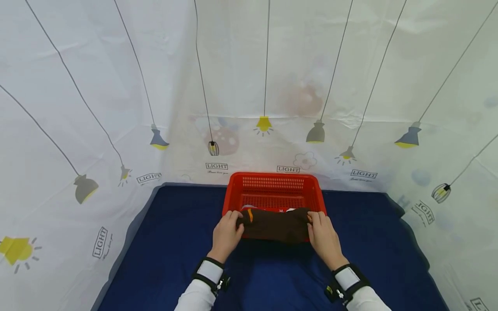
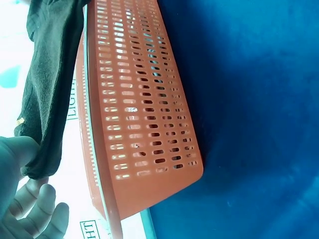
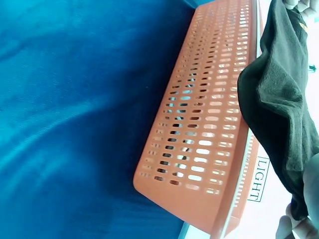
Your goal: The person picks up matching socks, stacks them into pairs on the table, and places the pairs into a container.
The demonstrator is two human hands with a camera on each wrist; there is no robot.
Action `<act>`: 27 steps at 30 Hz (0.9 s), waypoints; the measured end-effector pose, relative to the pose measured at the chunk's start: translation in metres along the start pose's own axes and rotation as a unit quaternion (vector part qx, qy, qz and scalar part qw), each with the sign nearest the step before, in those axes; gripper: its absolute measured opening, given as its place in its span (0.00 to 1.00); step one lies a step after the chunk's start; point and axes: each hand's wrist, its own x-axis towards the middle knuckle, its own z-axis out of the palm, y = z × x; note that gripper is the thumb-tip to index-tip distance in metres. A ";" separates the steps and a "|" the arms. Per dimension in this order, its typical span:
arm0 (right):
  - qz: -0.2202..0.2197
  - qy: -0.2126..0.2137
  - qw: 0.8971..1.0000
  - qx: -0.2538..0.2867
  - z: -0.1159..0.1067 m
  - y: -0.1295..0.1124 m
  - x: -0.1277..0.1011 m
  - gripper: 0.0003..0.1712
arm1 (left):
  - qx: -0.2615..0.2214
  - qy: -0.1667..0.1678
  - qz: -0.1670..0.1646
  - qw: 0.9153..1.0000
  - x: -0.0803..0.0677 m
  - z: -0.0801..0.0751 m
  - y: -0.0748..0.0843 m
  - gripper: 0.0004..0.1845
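A dark brown cloth (image 1: 278,225) with a small orange mark near its left end is stretched sideways between my two hands. My left hand (image 1: 227,233) pinches its left end between thumb and fingers. At the opposite end, my right hand (image 1: 324,238) pinches the cloth near a second orange spot. The cloth hangs at the front rim of a red plastic basket (image 1: 272,202), hiding most of its near wall in the head view. Both wrist views show the cloth (image 2: 52,84) above the basket's slotted side (image 3: 199,114), sagging between the hands.
Inside the basket, red and white items (image 1: 281,210) peek out behind the cloth. The basket stands on a dark blue cover (image 1: 186,229) near its back edge. Behind it rises a white sheet (image 1: 241,65) printed with hanging lamps, which also closes off both sides.
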 end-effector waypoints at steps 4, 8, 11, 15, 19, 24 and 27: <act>0.005 -0.010 1.000 -0.004 0.004 0.003 0.009 0.20 | 0.001 -0.028 -0.016 0.999 0.010 0.001 0.001 0.12; 0.010 -0.019 1.000 -0.010 0.006 0.005 0.020 0.19 | 0.001 -0.055 -0.032 0.998 0.020 0.005 0.002 0.11; 0.021 -0.037 0.999 -0.012 0.007 0.006 0.028 0.19 | 0.005 -0.064 -0.031 0.997 0.028 0.010 -0.001 0.11; 0.043 -0.075 0.996 -0.011 0.009 0.008 0.037 0.19 | 0.011 -0.073 -0.026 0.997 0.039 0.016 -0.004 0.11; 0.063 -0.094 0.994 -0.006 0.012 0.011 0.045 0.19 | 0.009 -0.086 -0.031 0.996 0.049 0.020 -0.002 0.11; 0.085 -0.108 0.991 0.002 0.019 0.015 0.050 0.17 | 0.010 -0.106 -0.040 0.994 0.057 0.025 0.001 0.11; 0.089 -0.112 0.990 0.005 0.022 0.017 0.052 0.17 | 0.007 -0.113 -0.041 0.993 0.061 0.027 0.002 0.11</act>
